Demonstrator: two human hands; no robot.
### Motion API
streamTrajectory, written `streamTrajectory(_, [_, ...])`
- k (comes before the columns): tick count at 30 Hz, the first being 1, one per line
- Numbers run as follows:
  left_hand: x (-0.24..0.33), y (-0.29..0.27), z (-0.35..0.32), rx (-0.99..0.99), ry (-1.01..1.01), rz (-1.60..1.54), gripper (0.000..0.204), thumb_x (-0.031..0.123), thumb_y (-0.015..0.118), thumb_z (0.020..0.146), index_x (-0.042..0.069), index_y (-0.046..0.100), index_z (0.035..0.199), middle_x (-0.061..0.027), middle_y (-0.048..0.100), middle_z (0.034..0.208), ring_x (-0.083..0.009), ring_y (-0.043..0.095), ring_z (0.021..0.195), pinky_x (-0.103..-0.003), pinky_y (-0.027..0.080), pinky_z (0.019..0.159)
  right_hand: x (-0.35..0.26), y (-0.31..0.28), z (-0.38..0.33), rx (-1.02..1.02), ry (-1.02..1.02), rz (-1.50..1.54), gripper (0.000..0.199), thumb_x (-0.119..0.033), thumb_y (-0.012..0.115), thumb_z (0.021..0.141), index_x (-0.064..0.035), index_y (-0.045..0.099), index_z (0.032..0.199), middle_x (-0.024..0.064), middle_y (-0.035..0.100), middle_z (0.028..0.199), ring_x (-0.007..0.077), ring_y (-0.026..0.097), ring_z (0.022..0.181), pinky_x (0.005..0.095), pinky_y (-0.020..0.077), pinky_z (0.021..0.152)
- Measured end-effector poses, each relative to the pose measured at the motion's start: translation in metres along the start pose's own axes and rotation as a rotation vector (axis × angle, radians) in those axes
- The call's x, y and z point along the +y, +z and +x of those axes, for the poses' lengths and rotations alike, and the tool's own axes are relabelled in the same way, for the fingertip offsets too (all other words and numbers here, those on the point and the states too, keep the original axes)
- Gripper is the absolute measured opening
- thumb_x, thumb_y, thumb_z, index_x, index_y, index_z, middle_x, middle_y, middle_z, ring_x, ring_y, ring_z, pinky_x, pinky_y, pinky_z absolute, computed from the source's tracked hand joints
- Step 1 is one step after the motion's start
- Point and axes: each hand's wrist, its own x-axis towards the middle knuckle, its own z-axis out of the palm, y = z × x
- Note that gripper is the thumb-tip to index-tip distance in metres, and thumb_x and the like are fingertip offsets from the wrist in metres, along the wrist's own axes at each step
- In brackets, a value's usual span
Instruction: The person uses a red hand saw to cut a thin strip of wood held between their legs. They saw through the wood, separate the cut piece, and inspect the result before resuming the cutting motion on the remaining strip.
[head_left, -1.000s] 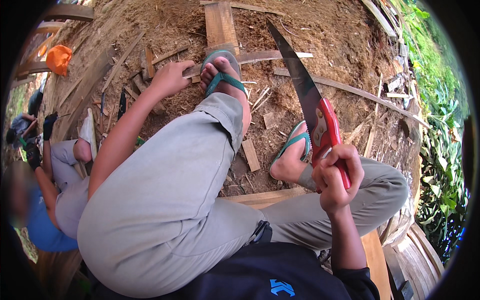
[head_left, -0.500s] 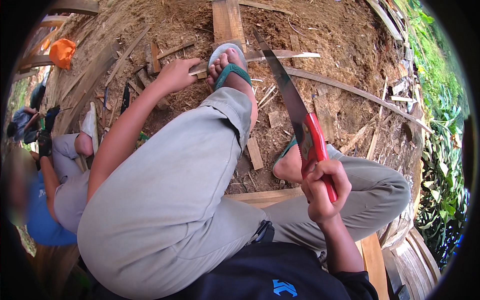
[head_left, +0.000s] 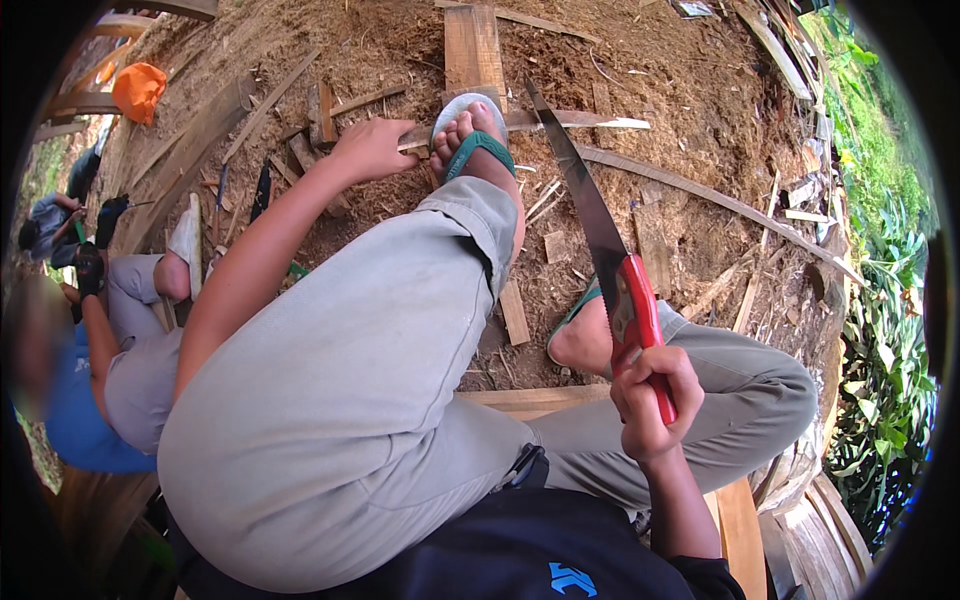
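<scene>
A: Pose, both hands, pls?
B: R forearm rose fr. the lower edge, elbow bent; R hand (head_left: 656, 395) was clenched round the red handle (head_left: 643, 300) of a handsaw (head_left: 594, 205). L arm reached past the outer side of the raised L leg (head_left: 330, 380), w/ L hand (head_left: 372, 150) pinching the near end of a wooden strip (head_left: 590, 119) btwn thumb & fingers.
A: Saw & strip, details?
B: Saw stood out over the ground in front of the R leg, tip up & slightly L; blade dark & tapered, teeth on its L edge. Strip was thin, slightly bowed, pale at the far end, & ran under the green-strapped sandal (head_left: 480, 146) on the L foot. A flat board (head_left: 472, 45) lay just beyond.
A: Blade on wood?
B: It crossed the strip in view; contact, cdn't tell.
A: Vs. 1 sec. earlier?
B: R hand had drawn back twd the body; blade had shifted along the strip, fr. near the far end to closer to the foot. L hand kept its pos. beside the sandal.
</scene>
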Motion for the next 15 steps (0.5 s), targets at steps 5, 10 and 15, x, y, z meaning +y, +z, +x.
streamTrajectory(5, [0.009, -0.001, -0.003, -0.004, -0.065, -0.004, 0.044, 0.033, 0.069, 0.081, 0.014, 0.069, 0.121, -0.0193, 0.073, 0.109, -0.0365, 0.069, 0.105, -0.048, 0.055, 0.091, -0.002, -0.005, -0.004, -0.025, 0.009, -0.017, 0.014, 0.009, 0.052, 0.076, 0.0018, 0.059, 0.086, 0.0078, 0.062, 0.07, 0.0108, 0.056, 0.055, 0.0236, 0.0443, 0.055])
streamTrajectory(10, [0.006, 0.001, -0.002, -0.003, -0.076, 0.037, 0.048, 0.032, 0.069, 0.083, 0.015, 0.068, 0.128, -0.0183, 0.073, 0.113, -0.0358, 0.07, 0.106, -0.047, 0.055, 0.092, -0.004, -0.004, -0.004, -0.014, -0.031, -0.05, 0.014, 0.008, 0.052, 0.075, 0.0018, 0.059, 0.085, 0.0084, 0.062, 0.07, 0.0114, 0.056, 0.054, 0.0239, 0.0442, 0.055])
streamTrajectory(15, [0.001, 0.008, 0.002, 0.041, -0.073, -0.002, 0.039, 0.029, 0.069, 0.082, 0.013, 0.07, 0.118, -0.0203, 0.073, 0.105, -0.039, 0.069, 0.101, -0.049, 0.055, 0.087, -0.012, -0.003, -0.005, -0.008, 0.035, -0.03, 0.014, 0.008, 0.052, 0.075, 0.0021, 0.059, 0.086, 0.0084, 0.062, 0.072, 0.0109, 0.056, 0.055, 0.024, 0.0444, 0.055])
